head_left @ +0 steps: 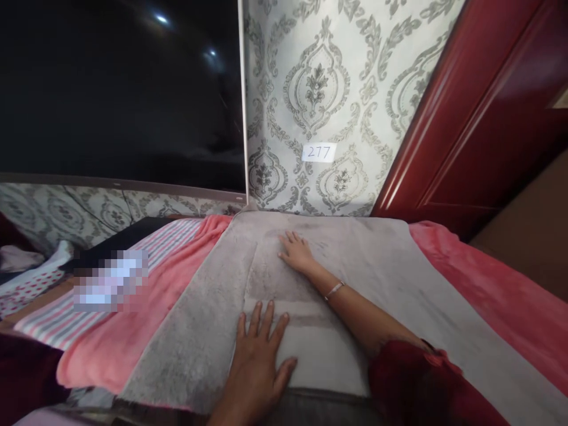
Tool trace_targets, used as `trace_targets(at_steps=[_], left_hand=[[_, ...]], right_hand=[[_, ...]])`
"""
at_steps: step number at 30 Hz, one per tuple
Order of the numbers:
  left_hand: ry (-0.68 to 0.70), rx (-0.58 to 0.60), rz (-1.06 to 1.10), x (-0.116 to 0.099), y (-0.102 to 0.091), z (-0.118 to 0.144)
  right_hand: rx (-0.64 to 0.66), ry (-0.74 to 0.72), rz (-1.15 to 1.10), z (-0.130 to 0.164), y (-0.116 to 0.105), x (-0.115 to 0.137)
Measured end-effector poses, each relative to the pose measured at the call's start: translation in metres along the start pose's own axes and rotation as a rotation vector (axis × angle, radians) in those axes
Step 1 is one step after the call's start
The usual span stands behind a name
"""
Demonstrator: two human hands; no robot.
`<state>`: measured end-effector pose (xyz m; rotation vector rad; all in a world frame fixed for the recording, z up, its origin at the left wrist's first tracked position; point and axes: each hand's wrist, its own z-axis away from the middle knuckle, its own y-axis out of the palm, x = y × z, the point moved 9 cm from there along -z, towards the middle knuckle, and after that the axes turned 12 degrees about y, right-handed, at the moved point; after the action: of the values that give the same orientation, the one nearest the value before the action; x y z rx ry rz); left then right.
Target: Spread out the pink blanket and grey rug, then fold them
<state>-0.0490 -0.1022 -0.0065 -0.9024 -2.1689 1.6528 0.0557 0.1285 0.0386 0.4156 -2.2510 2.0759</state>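
Note:
A grey plush towel [284,290] lies folded lengthwise on a wider grey blanket [399,272]. My left hand [260,355] rests flat on the towel's near end, fingers spread. My right hand [296,251] presses flat on the towel's far end, palm down, with a thin bracelet at the wrist. Neither hand grips anything. My right sleeve is dark red.
A pink blanket [142,319] lies beneath the grey one and shows on both sides. A striped cloth [164,239] and polka-dot fabric [31,284] sit at the left. A dark TV screen [119,89], patterned wallpaper with a "277" label [318,152], and a red door [479,118] stand behind.

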Motion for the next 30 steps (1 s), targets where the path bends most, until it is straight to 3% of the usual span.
trace_targets(at_steps=[5, 7, 9, 13, 17, 19, 23, 26, 30], left_hand=[[-0.003, -0.041, -0.007, -0.002, -0.006, -0.004], [-0.009, -0.034, 0.016, -0.002, -0.008, -0.006], [-0.014, -0.036, 0.066, 0.001, -0.009, -0.009], [-0.158, -0.175, 0.298, 0.034, -0.024, -0.012], [-0.517, -0.382, 0.772, 0.088, -0.036, -0.004], [-0.680, -0.435, 1.043, 0.105, -0.035, -0.001], [-0.822, -0.325, 1.408, 0.112, -0.026, -0.009], [-0.836, -0.225, 1.479, 0.112, -0.021, -0.018], [-0.827, -0.207, 1.573, 0.108, -0.009, -0.032]], right_hand=[[-0.258, 0.216, -0.385, 0.079, -0.020, -0.101], [-0.268, 0.320, -0.640, 0.113, -0.012, -0.143], [-0.219, 0.396, -0.910, 0.140, 0.003, -0.169], [-0.139, 0.397, -1.307, 0.169, 0.024, -0.172], [-0.090, 0.407, -1.505, 0.175, 0.028, -0.164], [-0.058, 0.412, -1.595, 0.175, 0.028, -0.165], [-0.018, 0.387, -1.665, 0.173, 0.030, -0.167], [-0.008, 0.382, -1.674, 0.171, 0.033, -0.167], [0.000, 0.397, -1.676, 0.169, 0.035, -0.167]])
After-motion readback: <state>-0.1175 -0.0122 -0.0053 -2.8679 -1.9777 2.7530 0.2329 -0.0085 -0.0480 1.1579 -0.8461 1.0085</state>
